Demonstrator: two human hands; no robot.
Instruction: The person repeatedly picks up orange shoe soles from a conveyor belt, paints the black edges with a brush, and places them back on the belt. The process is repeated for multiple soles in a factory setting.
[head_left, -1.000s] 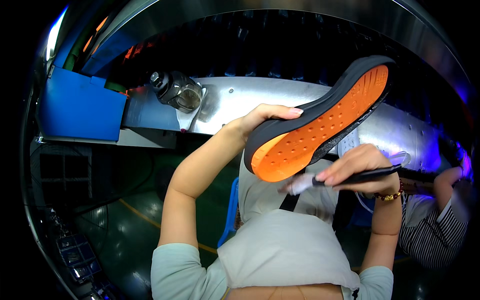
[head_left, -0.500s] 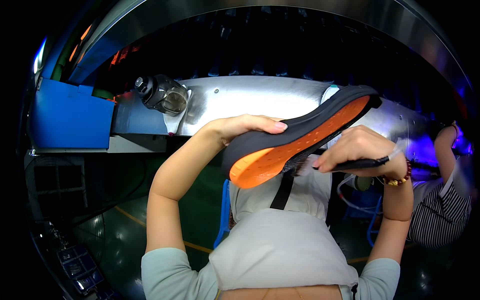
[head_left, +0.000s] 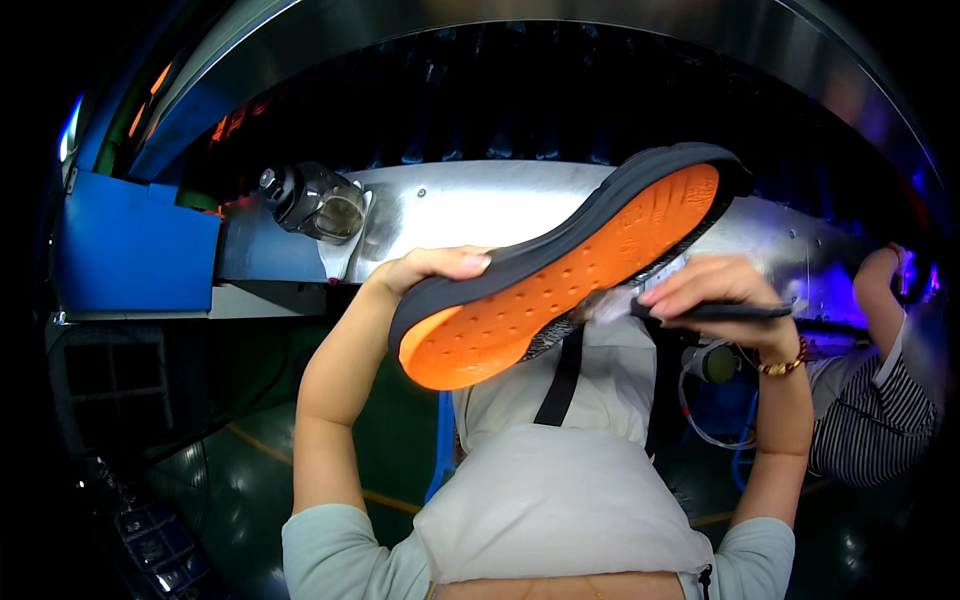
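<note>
A large shoe sole (head_left: 560,285) with a black rim and an orange, dimpled inner face is held up in front of me, tilted with its far end to the upper right. My left hand (head_left: 435,268) grips its left end from behind, the thumb lying over the black rim and the other fingers hidden. In my right hand (head_left: 720,290) is a brush with a dark handle (head_left: 745,312). Its pale bristles (head_left: 603,305), blurred by motion, meet the lower rim of the sole near its middle.
Behind the sole runs a metal ledge (head_left: 430,225) along a dark machine. A dark bottle (head_left: 318,203) stands on a white cloth at its left, near a blue box (head_left: 135,245). At far right, a co-worker's arm (head_left: 880,290) and striped garment (head_left: 875,430) show.
The sole has shifted left and turned so that more of its orange face shows. My left hand moved left with it, and the brush now touches nearer the sole's middle.
</note>
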